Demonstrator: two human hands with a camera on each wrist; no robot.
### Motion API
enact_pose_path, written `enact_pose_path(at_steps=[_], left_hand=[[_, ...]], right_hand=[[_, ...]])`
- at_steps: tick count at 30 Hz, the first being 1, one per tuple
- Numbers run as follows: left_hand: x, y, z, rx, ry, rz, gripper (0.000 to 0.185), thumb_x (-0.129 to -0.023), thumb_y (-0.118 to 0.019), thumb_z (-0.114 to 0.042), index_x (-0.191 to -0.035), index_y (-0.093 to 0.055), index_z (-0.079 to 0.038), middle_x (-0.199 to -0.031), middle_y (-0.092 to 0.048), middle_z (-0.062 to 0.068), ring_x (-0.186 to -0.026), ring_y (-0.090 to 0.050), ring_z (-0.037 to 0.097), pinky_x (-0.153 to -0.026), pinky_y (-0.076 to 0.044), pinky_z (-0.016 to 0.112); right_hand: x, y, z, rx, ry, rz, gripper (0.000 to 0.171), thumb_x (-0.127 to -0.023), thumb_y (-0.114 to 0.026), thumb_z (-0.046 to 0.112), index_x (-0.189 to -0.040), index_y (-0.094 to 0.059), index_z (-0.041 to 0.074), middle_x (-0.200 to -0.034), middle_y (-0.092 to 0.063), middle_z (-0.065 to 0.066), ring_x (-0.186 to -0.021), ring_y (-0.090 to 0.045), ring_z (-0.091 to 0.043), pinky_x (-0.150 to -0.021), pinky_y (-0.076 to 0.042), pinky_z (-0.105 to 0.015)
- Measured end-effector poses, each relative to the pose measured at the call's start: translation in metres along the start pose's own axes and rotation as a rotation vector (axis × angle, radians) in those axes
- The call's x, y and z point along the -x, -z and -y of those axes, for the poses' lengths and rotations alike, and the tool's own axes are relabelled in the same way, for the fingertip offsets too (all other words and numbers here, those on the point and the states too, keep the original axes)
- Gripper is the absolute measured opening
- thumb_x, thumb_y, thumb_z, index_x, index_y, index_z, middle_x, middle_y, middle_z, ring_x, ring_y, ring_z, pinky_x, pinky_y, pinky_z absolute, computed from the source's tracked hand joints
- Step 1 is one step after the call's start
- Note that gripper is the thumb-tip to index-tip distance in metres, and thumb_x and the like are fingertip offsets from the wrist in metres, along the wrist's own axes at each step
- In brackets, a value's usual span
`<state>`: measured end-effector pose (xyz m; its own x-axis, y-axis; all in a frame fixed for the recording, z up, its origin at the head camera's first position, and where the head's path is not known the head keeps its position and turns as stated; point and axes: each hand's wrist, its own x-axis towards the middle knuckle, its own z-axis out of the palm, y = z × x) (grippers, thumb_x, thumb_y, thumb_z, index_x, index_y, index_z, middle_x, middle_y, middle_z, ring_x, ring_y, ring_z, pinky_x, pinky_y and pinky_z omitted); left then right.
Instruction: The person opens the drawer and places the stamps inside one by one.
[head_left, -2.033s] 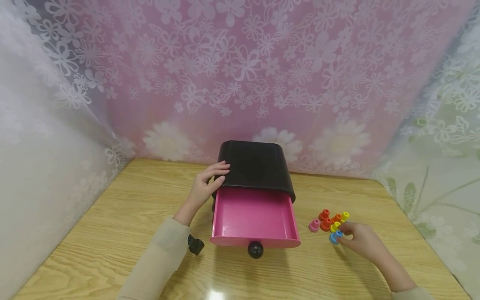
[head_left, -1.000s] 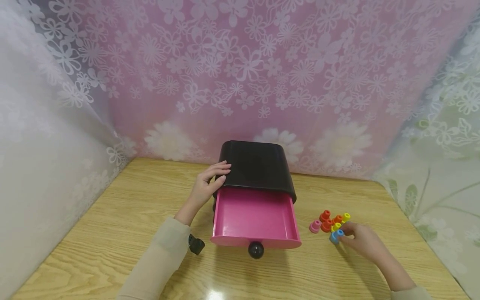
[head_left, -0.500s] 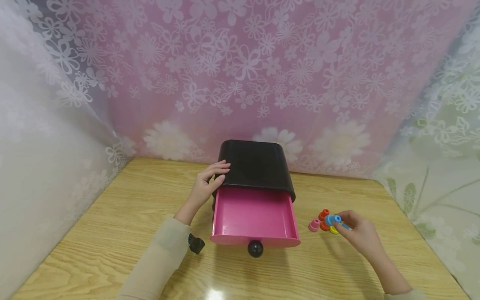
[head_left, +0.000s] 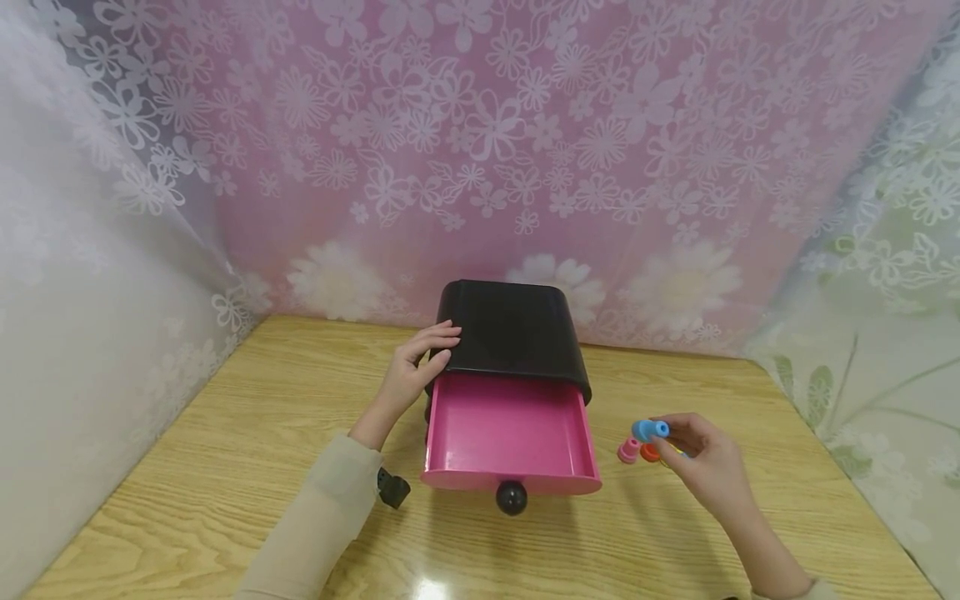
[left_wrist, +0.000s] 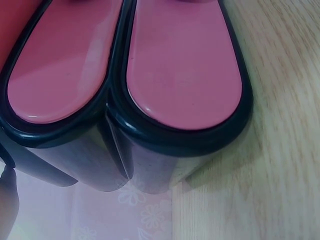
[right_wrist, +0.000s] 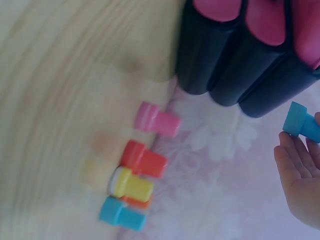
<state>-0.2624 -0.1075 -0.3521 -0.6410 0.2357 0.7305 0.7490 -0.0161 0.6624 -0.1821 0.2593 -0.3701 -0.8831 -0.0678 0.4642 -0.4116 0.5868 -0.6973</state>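
A black cabinet (head_left: 513,329) stands mid-table with its pink drawer (head_left: 510,429) pulled out, nothing visible inside. My left hand (head_left: 446,343) holds the cabinet's upper left edge, fingers over the top and thumb on the side. My right hand (head_left: 663,433) pinches a blue peg (head_left: 649,430) in the air, just right of the drawer. In the right wrist view the blue peg (right_wrist: 302,125) sticks out from my fingers (right_wrist: 300,170). Under it lie a pink peg (right_wrist: 157,120), a red peg (right_wrist: 144,159), a yellow peg (right_wrist: 131,184) and another blue peg (right_wrist: 121,213).
The drawer has a round black knob (head_left: 511,498) at its front. A wooden table (head_left: 225,433) is ringed by floral curtains (head_left: 480,150) at the back and both sides. The left wrist view shows the cabinet's pink drawer fronts (left_wrist: 182,65) close up.
My right hand has picked a blue peg out of the group on the table, lifted it and carried it left towards the drawer. The left hand has stayed on the cabinet.
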Motion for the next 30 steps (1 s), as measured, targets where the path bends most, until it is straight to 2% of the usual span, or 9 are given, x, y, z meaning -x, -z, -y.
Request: enact_pose_path(at_steps=[4, 15, 23, 30], left_hand=[[0.000, 0.000, 0.000, 0.002, -0.003, 0.000, 0.023, -0.081, -0.047, 0.014, -0.101, -0.056, 0.018, -0.114, -0.048, 0.032, -0.119, -0.033, 0.041, -0.101, -0.024, 0.046], [0.000, -0.001, -0.002, -0.004, -0.005, -0.001, 0.022, -0.081, -0.047, 0.013, -0.101, -0.055, 0.018, -0.115, -0.048, 0.032, -0.119, -0.033, 0.041, -0.101, -0.025, 0.045], [0.000, -0.001, -0.001, 0.006, -0.002, -0.003, 0.022, -0.082, -0.047, 0.013, -0.101, -0.055, 0.018, -0.115, -0.049, 0.032, -0.119, -0.034, 0.041, -0.101, -0.025, 0.044], [-0.001, -0.001, 0.000, 0.010, -0.003, -0.007, 0.021, -0.081, -0.047, 0.014, -0.100, -0.055, 0.019, -0.114, -0.048, 0.033, -0.118, -0.033, 0.042, -0.101, -0.025, 0.044]], right_hand=[[0.001, -0.004, 0.015, -0.061, 0.044, -0.025, 0.020, -0.077, -0.064, -0.002, -0.097, -0.060, -0.002, -0.091, -0.062, 0.012, -0.082, -0.058, 0.004, -0.071, -0.045, -0.011], [-0.001, -0.013, 0.051, -0.144, 0.168, -0.028, 0.026, -0.070, -0.066, -0.012, -0.095, -0.061, -0.004, -0.091, -0.063, 0.005, -0.080, -0.061, -0.002, -0.072, -0.047, -0.016], [-0.005, -0.021, 0.062, -0.214, 0.234, 0.024, 0.027, -0.071, -0.065, -0.012, -0.096, -0.061, -0.002, -0.089, -0.064, 0.002, -0.079, -0.061, -0.006, -0.063, -0.050, -0.020], [-0.010, -0.034, 0.075, -0.227, 0.257, 0.069, 0.027, -0.070, -0.067, -0.011, -0.095, -0.062, -0.001, -0.091, -0.063, -0.005, -0.081, -0.062, -0.008, -0.070, -0.049, -0.018]])
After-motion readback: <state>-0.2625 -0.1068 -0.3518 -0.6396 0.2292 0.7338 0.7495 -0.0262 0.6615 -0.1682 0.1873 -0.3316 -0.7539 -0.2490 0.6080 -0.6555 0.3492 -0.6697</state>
